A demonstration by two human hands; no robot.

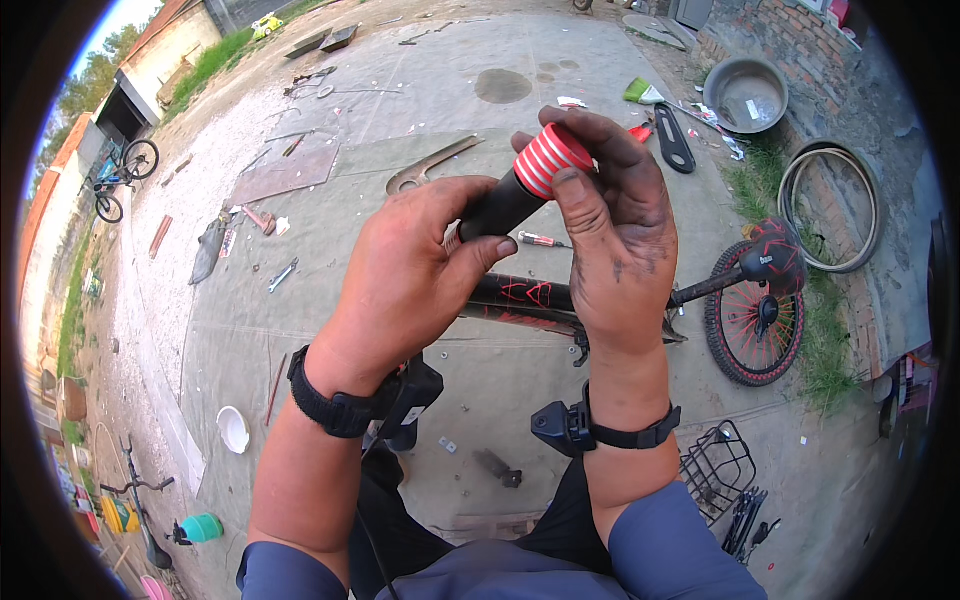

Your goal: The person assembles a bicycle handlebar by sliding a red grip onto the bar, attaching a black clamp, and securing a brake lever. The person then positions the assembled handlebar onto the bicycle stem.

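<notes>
Both my hands are raised in front of me around a short black tube [497, 207] with a red-and-white striped end [553, 160]. My left hand [410, 265] grips the black part, thumb and fingers closed around it. At the striped end, my right hand [620, 220] closes on the rim between thumb and fingers; dark grime marks its skin. Below them lies a black bicycle frame [525, 292] with red markings, partly hidden by my hands. Its seat post leads right to a black-and-red saddle [772, 258]. A wheel with red spokes [755, 315] is beneath the saddle.
On the grey ground cloth [330, 350] lie a screwdriver [543, 240], a spanner [284, 275], a pipe wrench [262, 220] and a white bowl [233, 428]. A metal basin [746, 95], a loose tyre [870, 205] and a wire basket [718, 470] are on the right.
</notes>
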